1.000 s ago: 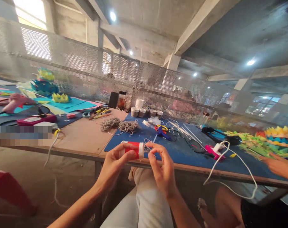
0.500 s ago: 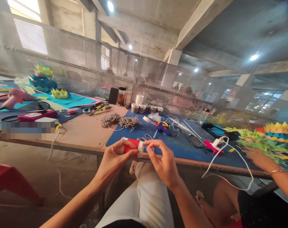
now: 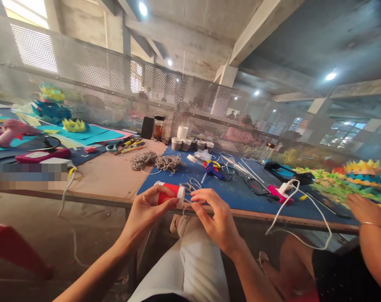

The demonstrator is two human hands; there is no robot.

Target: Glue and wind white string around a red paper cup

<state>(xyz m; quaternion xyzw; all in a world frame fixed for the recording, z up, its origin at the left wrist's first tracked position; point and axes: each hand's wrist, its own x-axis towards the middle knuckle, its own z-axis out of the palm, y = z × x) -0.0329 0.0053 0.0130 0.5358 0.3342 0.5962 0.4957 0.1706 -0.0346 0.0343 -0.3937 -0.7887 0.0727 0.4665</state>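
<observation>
My left hand [image 3: 151, 212] is closed around a small red cylinder with white ends [image 3: 171, 191], held on its side above my lap at the table's front edge. Just right of its white end, my right hand [image 3: 214, 214] has thumb and forefinger close together. A thin light cord [image 3: 188, 201] runs from the cylinder's end to these fingertips, which seem to pinch it. Loops of pale cord [image 3: 193, 183] show behind the fingers. Where the cord meets the cylinder is hard to make out.
Bundles of cord [image 3: 157, 161] lie on the table beyond my hands. Farther back are paper cups [image 3: 177, 143], a blue glue gun [image 3: 214, 170] and a jar [image 3: 158, 128]. A pink power strip [image 3: 280, 193] with a hanging white cable is rightward. A co-worker's hand [image 3: 365, 209] rests by paper pieces.
My right fingertips have shifted slightly away from the cylinder's end, and more cord hangs below it. The view has moved a little. The co-worker's hand has moved right.
</observation>
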